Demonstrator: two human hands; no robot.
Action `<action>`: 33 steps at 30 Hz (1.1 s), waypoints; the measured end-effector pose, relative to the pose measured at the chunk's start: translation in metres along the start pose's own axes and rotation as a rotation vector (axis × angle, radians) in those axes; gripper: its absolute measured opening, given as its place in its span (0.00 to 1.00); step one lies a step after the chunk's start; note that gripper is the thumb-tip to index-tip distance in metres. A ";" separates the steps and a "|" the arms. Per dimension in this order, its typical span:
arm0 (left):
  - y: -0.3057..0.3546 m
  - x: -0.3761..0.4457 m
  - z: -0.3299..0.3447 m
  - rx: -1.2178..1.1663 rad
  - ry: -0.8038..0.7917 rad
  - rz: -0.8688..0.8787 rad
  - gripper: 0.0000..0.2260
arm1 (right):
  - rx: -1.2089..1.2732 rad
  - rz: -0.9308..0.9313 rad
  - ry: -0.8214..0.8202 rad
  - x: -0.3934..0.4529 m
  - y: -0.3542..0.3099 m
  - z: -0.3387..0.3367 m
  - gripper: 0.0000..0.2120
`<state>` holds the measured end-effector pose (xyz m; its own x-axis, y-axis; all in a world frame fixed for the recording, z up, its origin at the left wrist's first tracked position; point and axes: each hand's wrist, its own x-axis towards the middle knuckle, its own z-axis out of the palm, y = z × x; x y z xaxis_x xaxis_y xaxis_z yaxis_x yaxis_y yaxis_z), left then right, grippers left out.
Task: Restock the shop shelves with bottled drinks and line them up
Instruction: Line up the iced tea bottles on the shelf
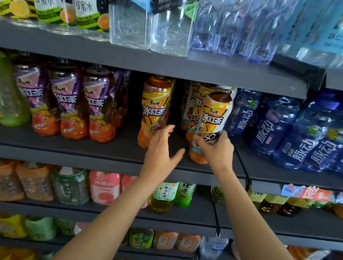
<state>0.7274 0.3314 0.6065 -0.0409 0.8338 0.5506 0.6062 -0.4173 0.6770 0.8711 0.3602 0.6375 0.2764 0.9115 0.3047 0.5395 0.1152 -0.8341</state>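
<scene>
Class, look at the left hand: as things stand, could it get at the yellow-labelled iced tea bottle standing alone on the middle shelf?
Probably yes: the left hand is open right beside the yellow-labelled bottle, with nothing between them.

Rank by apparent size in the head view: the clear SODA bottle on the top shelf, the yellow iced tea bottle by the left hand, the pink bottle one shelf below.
1. Clear SODA bottle, though cropped at the top and nearer the camera.
2. Yellow iced tea bottle.
3. Pink bottle, its top hidden by the shelf edge.
</scene>
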 end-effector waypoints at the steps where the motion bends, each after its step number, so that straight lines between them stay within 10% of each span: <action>1: -0.001 -0.001 0.003 0.003 -0.073 -0.006 0.31 | -0.004 -0.044 -0.037 -0.005 -0.003 0.005 0.26; 7: 0.004 0.004 0.008 -0.094 -0.016 -0.157 0.27 | 0.123 -0.078 -0.324 -0.003 -0.013 0.015 0.22; 11: 0.011 0.011 0.010 0.036 0.000 -0.209 0.24 | 0.262 0.076 -0.070 0.024 0.007 -0.009 0.27; 33: 0.032 0.013 0.031 0.109 0.155 -0.377 0.21 | -0.072 -0.050 -0.056 0.066 0.060 -0.067 0.27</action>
<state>0.7710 0.3397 0.6206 -0.3896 0.8533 0.3466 0.6060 -0.0459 0.7941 0.9752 0.4004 0.6382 0.2044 0.9261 0.3172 0.6075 0.1340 -0.7829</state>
